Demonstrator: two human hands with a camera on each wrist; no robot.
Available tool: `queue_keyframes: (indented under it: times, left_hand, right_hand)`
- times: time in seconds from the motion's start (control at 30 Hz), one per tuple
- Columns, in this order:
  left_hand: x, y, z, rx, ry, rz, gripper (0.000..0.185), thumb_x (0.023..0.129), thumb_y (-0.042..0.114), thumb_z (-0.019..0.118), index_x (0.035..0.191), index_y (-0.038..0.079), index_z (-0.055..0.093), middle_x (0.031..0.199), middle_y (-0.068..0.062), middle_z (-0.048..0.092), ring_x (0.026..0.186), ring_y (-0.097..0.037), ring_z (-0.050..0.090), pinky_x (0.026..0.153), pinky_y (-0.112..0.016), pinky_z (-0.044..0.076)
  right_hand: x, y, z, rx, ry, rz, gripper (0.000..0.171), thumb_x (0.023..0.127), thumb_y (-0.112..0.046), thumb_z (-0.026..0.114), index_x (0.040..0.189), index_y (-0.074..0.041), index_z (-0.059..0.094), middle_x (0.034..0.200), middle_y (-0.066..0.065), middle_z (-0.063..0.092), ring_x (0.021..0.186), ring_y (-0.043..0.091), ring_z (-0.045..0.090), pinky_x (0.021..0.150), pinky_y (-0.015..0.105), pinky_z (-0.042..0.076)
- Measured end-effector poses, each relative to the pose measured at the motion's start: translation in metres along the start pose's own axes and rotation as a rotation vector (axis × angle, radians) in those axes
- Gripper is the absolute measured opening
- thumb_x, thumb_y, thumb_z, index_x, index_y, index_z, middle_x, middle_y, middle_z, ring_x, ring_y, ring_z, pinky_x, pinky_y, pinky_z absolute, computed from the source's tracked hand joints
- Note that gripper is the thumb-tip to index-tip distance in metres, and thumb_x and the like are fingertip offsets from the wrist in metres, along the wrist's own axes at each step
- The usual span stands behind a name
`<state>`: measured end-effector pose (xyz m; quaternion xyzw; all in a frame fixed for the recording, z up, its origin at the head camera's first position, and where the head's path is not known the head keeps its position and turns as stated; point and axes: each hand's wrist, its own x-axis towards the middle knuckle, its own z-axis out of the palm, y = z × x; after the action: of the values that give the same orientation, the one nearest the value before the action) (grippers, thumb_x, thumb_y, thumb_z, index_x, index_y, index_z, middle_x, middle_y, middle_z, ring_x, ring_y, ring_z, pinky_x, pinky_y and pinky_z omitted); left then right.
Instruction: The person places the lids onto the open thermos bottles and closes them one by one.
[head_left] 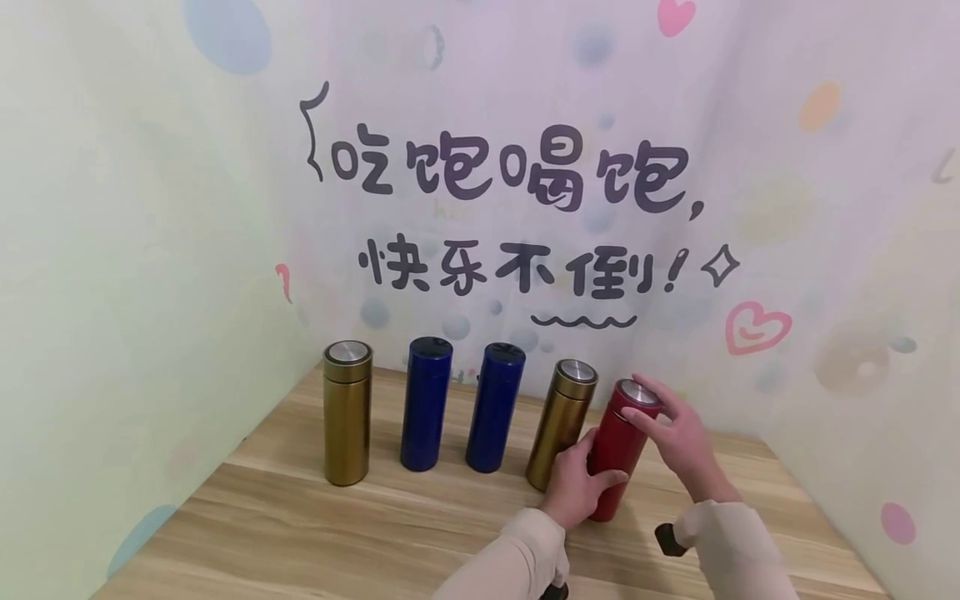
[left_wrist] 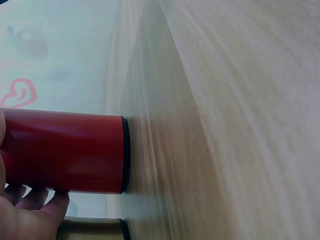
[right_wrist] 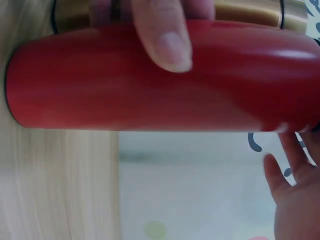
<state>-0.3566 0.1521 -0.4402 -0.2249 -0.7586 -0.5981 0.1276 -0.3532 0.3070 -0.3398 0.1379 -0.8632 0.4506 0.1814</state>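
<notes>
Both hands on the red flask

Your left hand (head_left: 576, 492) wraps around the lower body of the red flask (head_left: 619, 446), fingers curled about it. Your right hand (head_left: 671, 433) grasps its silver lid (head_left: 637, 391) from above. The red flask stands on the wooden table (head_left: 300, 517), at the right end of a row, just beside a gold flask (head_left: 558, 423); two blue flasks (head_left: 459, 404) and another gold one (head_left: 347, 412) stand farther left.

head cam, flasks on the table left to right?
Gold flask → blue flask → second blue flask → second gold flask → red flask, all upright on the wooden table. The left hand grips the red flask's body; the right hand is on its lid.
</notes>
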Motion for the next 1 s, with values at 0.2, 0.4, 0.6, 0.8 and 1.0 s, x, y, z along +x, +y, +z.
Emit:
queue_keyframes:
  times: [0.2, 0.4, 0.6, 0.8, 1.0]
  left_hand:
    - [0.0, 0.001, 0.0, 0.026, 0.007, 0.004, 0.055, 0.083, 0.03, 0.077, 0.132, 0.02, 0.055, 0.115, 0.006, 0.066, 0.102, -0.007, 0.061, 0.091, -0.028, 0.05]
    - [0.0, 0.001, 0.0, 0.032, 0.002, -0.001, 0.053, 0.084, 0.031, 0.077, 0.13, 0.021, 0.055, 0.116, 0.006, 0.066, 0.103, -0.007, 0.061, 0.091, -0.028, 0.05]
    - [0.0, 0.002, 0.0, -0.012, -0.013, -0.037, 0.051, 0.084, 0.029, 0.077, 0.129, 0.024, 0.056, 0.117, 0.009, 0.065, 0.104, -0.006, 0.06, 0.093, -0.03, 0.05]
    - [0.001, 0.004, 0.0, -0.033, -0.013, -0.032, 0.053, 0.083, 0.032, 0.077, 0.131, 0.023, 0.056, 0.116, 0.009, 0.065, 0.102, -0.005, 0.06, 0.092, -0.029, 0.05]
    - [0.0, 0.0, 0.0, -0.005, 0.003, 0.016, 0.051, 0.083, 0.032, 0.077, 0.128, 0.022, 0.057, 0.114, 0.006, 0.066, 0.101, -0.006, 0.061, 0.089, -0.028, 0.051]
  right_hand:
    - [-0.003, 0.0, 0.014, -0.104, 0.183, -0.019, 0.063, 0.087, -0.035, 0.074, 0.14, -0.01, 0.051, 0.13, 0.02, 0.055, 0.119, 0.038, 0.047, 0.096, 0.063, 0.038]
    - [-0.003, -0.005, 0.033, -0.227, 0.39, -0.068, 0.063, 0.082, -0.035, 0.078, 0.128, 0.0, 0.055, 0.117, 0.019, 0.057, 0.106, 0.035, 0.049, 0.083, 0.054, 0.048]
    - [-0.003, -0.011, 0.044, -0.373, 0.548, -0.062, 0.061, 0.076, -0.039, 0.083, 0.114, 0.002, 0.059, 0.104, 0.018, 0.059, 0.098, 0.034, 0.049, 0.077, 0.051, 0.05]
    - [-0.003, -0.016, 0.046, -0.451, 0.58, 0.007, 0.068, 0.076, -0.05, 0.079, 0.112, 0.003, 0.055, 0.102, 0.02, 0.056, 0.098, 0.036, 0.048, 0.077, 0.054, 0.046]
    - [-0.005, -0.01, 0.038, -0.243, 0.408, -0.041, 0.06, 0.093, -0.037, 0.063, 0.134, 0.003, 0.044, 0.122, 0.024, 0.049, 0.112, 0.038, 0.043, 0.09, 0.055, 0.04]
